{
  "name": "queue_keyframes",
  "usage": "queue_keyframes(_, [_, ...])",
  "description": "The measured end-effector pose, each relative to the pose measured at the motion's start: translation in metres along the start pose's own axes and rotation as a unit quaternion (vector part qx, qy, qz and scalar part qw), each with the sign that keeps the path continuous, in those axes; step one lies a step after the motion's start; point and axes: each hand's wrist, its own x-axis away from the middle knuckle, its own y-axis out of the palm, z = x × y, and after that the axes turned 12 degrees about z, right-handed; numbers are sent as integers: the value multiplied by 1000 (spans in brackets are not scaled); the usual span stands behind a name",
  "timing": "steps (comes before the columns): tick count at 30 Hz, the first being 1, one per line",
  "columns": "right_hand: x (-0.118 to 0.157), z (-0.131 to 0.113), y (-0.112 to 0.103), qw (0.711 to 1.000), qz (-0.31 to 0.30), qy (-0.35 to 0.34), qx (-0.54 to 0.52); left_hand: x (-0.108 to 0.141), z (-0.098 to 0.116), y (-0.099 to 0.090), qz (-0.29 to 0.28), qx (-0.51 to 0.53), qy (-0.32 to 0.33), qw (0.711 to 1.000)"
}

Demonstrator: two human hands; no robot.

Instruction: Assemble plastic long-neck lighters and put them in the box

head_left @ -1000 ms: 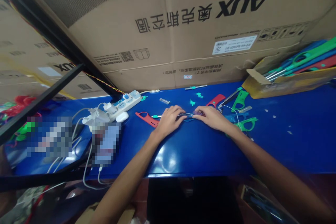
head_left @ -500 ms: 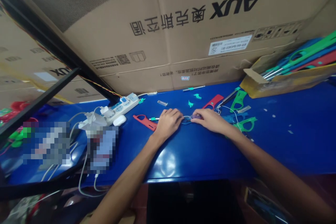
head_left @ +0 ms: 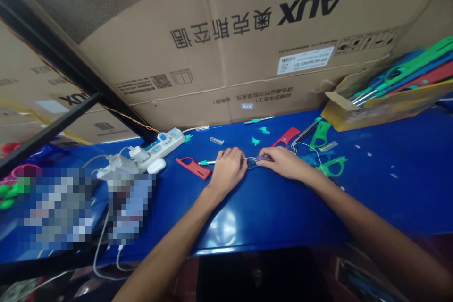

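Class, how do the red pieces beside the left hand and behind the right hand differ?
The left red piece lies solid end towards the left hand; the right red piece, ring end towards the right hand. The left piece's solid end is nearer the person than its ring; the right piece's, farther. Both are ringed.

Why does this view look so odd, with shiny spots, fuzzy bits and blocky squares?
Head view: pale glare on the glossy blue tabletop, nearest the left forearm; the cardboard box looks matte; blocky pixels mask the phone-like object and a patch farther left; small parts between the left hand and right hand are too soft to make out.
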Motion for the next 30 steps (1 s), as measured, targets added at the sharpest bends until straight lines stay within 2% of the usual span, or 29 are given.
queue_keyframes(11, [-3,0,-2,1000,-5,-24,4,0,5,3,10,-12,-8,1000])
queue_keyframes(20, [-4,0,-5,999,-22,-39,2,-5,-2,-7,-25,-64,85,994])
queue_keyframes(30, [-4,1,-5,999,-16,-48,-11,-2,7,-10,-28,-87,86,992])
